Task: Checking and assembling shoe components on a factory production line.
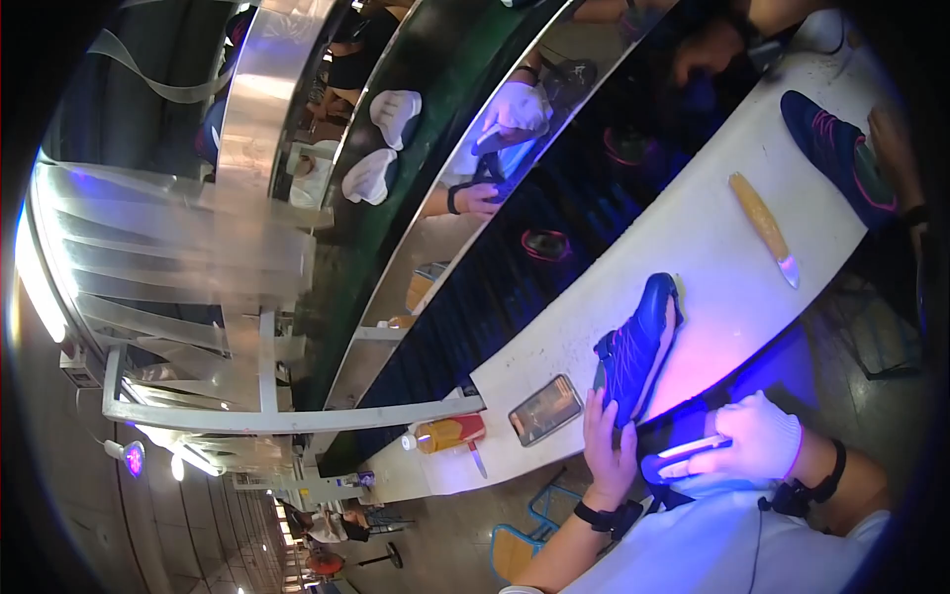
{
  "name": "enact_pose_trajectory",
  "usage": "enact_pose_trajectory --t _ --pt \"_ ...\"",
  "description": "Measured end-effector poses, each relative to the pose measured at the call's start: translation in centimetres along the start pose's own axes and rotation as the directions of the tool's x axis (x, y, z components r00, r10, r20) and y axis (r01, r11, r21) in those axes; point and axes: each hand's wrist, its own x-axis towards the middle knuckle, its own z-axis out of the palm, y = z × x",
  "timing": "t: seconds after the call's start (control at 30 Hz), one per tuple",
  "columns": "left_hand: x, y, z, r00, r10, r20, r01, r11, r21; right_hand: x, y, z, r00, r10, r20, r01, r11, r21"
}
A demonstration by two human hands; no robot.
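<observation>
A dark blue sneaker (633, 342) with a pale sole edge rests on the white table (554, 332), its near end by the table's front edge. The bare fingers of my left hand (611, 450) lie along that near end, with the thumb on its other side. In a white glove, my right hand (760, 436) is closed around a slim dark piece with a white strip (688, 455); I cannot make out its kind. This piece is just right of my left hand, off the table's edge. A wooden-handled knife (760, 220) lies beyond the sneaker.
A phone (544, 409), a yellow bottle (447, 434) and a small blade (477, 458) lie left. Another dark sneaker (836, 153) is beside a co-worker's hand (896, 158). White shoe-shaped pieces (396, 117) ride on a green belt (435, 99). A stool (515, 552) stands below.
</observation>
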Motion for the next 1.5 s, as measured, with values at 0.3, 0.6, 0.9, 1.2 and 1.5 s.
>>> enact_pose_trajectory --t 0.3,0.6,0.9,1.2,1.5 --pt "1.1 -1.3 1.2 0.994 -0.07 -0.083 0.068 0.997 -0.03 1.6 1.5 1.4 0.829 -0.466 -0.308 0.394 0.879 -0.271" --pt "0.9 -0.2 1.4 0.987 -0.102 -0.124 0.094 0.993 -0.069 0.7 0.3 0.2 0.861 -0.417 -0.292 0.346 0.9 -0.264" --pt "0.9 -0.2 0.9 0.985 -0.128 -0.114 0.118 0.989 -0.092 0.2 0.2 1.5 0.852 -0.074 -0.519 0.153 0.982 0.11" --pt "0.2 0.6 1.7 0.981 -0.144 -0.128 0.129 0.984 -0.121 -0.6 -1.1 0.1 0.923 -0.028 -0.383 0.096 0.982 0.16" --pt "0.9 0.6 0.5 0.94 -0.31 -0.145 0.259 0.922 -0.288 -0.8 -1.6 -0.1 0.886 -0.015 -0.463 0.113 0.976 0.186"
